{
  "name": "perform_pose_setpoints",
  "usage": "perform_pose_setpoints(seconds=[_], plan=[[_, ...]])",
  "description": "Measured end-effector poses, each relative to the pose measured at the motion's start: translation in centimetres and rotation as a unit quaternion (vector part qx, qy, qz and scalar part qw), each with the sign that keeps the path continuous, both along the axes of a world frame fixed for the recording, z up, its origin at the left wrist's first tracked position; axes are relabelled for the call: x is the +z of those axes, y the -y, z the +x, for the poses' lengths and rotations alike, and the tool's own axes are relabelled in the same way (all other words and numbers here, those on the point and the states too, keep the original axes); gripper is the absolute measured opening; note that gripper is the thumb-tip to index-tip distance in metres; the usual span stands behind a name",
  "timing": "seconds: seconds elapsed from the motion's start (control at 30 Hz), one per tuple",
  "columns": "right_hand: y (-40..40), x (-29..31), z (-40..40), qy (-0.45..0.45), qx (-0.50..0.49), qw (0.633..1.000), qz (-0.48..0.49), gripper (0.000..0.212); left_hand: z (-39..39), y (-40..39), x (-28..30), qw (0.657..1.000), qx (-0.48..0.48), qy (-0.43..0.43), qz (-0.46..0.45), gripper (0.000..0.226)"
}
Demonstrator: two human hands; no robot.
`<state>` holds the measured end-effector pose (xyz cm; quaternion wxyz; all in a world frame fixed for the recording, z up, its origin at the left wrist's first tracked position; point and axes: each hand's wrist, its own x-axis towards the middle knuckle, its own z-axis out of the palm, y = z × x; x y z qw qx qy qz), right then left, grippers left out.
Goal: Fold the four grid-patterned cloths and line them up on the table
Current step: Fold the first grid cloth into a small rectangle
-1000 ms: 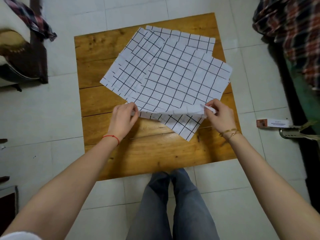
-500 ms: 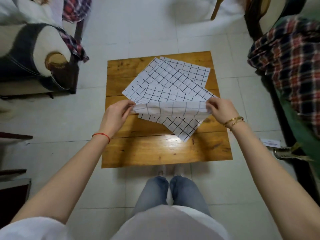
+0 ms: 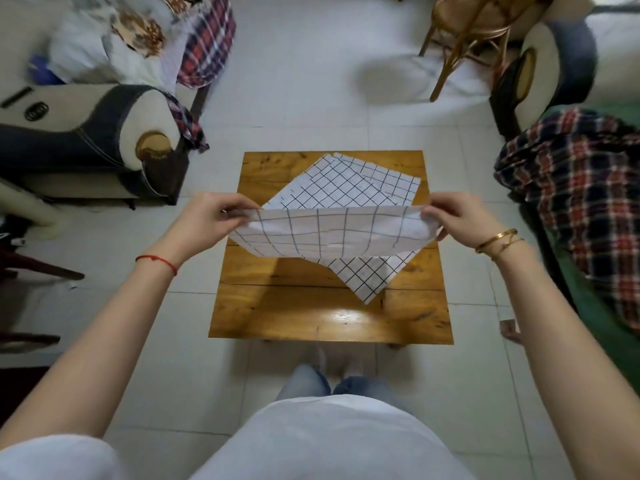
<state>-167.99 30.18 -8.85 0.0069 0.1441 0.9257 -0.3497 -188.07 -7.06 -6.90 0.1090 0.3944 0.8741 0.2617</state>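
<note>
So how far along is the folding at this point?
Done: nothing; no folded cloth lies lined up on the wooden table. In hand: the left hand and right hand pinch two corners of the lifted cloth, which is unfolded. Left: fold it, then the overlapping cloths on the table, and line all up.

— What colours am I reading on my feed?
— White cloth (image 3: 332, 233) with a dark grid, same pattern on the cloths (image 3: 349, 188) lying flat. Table (image 3: 304, 317) is honey-brown wood.
— And around it?
— Pale floor tiles (image 3: 311, 98), a red, navy and white plaid blanket (image 3: 585, 188), a red wrist string (image 3: 157, 261), gold bangles (image 3: 497, 239).
</note>
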Motion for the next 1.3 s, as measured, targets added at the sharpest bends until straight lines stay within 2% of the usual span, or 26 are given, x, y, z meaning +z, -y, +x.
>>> perform_pose_setpoints(seconds=[0.1, 0.23, 0.53, 0.83, 1.07, 1.3], plan=[[-0.9, 0.9, -0.4, -0.009, -0.011, 1.0, -0.02, 0.018, 0.0, -0.3, 1.9, 0.999, 0.015, 0.025, 0.023, 0.021], [-2.3, 1.8, -1.1, -0.007, -0.015, 0.999, -0.038, 0.019, -0.7, -0.7, 3.2, 0.994, 0.052, 0.066, 0.063, 0.017], [-5.3, 1.0, -4.9, 0.035, -0.034, 0.995, -0.086, 0.019, -4.5, -3.2, 2.5, 0.988, 0.089, 0.1, 0.078, 0.018], [-6.4, -4.3, -12.0, 0.049, -0.124, 0.989, -0.06, 0.02, -12.3, -7.3, -4.5, 0.984, 0.118, 0.106, 0.079, 0.014], [-6.1, -9.8, -16.8, 0.04, -0.235, 0.97, -0.046, 0.011, -18.1, -9.0, -10.7, 0.984, 0.107, 0.126, 0.063, 0.021], [-5.8, -13.7, -19.5, 0.046, -0.323, 0.945, -0.027, 0.006, -21.7, -10.0, -15.1, 0.982, 0.124, 0.13, 0.051, 0.014]])
